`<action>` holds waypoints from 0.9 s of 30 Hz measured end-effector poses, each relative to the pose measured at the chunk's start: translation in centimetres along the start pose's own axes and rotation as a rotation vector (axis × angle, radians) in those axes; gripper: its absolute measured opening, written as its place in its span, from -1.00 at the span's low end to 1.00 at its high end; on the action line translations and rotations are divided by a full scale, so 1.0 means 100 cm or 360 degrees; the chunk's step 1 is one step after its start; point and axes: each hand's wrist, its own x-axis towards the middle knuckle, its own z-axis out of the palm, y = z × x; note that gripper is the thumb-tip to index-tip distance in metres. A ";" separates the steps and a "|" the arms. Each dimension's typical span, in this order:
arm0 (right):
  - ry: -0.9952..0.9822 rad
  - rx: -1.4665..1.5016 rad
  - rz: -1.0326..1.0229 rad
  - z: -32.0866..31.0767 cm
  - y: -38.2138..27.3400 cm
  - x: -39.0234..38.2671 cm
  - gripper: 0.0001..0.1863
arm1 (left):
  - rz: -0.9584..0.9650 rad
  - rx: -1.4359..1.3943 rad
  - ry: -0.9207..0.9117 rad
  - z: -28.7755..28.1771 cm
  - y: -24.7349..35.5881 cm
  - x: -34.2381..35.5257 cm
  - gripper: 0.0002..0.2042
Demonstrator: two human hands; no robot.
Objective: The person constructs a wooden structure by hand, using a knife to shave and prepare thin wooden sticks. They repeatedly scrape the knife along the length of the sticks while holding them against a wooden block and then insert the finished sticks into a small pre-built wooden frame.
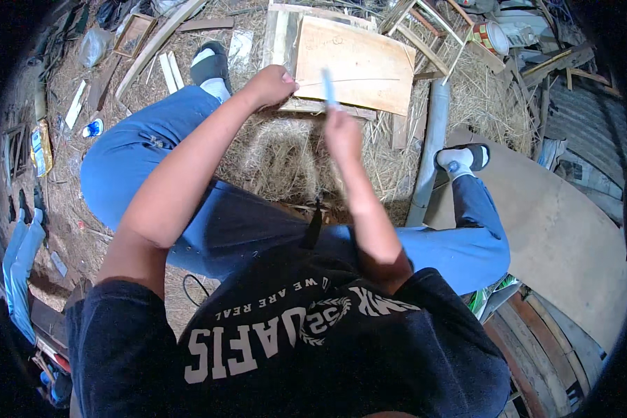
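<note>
In front of me lies a pale wooden board [359, 52], raised on a wooden block with slats. My left hand [272, 85] is closed at the board's near left edge. From its fingertips a thin, slightly curved strip [369, 80] runs rightward across the board; its material is too fine to make out. My right hand [343, 132] is closed around a narrow, light-blue, blade-like tool [329, 85]. That tool points away from me over the near part of the board, crossing the strip's line. Motion blurs both the tool and the right hand, so its exact kind is unclear.
My legs spread either side of the board, over straw-covered ground [279, 153]. A grey pole [432, 139] lies right of the board, near a wooden frame [428, 35] and a tin can [491, 37]. A large brown sheet [543, 230] covers the right; wood scraps lie left.
</note>
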 end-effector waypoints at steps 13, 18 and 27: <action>-0.0013 -0.0018 0.0195 -0.043 -0.015 0.010 -0.48 | -0.0020 0.0004 -0.0001 -0.003 -0.009 -0.005 -0.67; -0.0105 -0.0110 0.0013 -0.005 -0.003 -0.005 -0.48 | -0.0002 0.0023 -0.0002 0.000 0.001 0.002 -0.69; 0.0083 -0.0056 0.0176 -0.030 -0.006 0.013 -0.49 | -0.0016 0.0010 -0.0071 -0.007 -0.002 -0.006 -0.66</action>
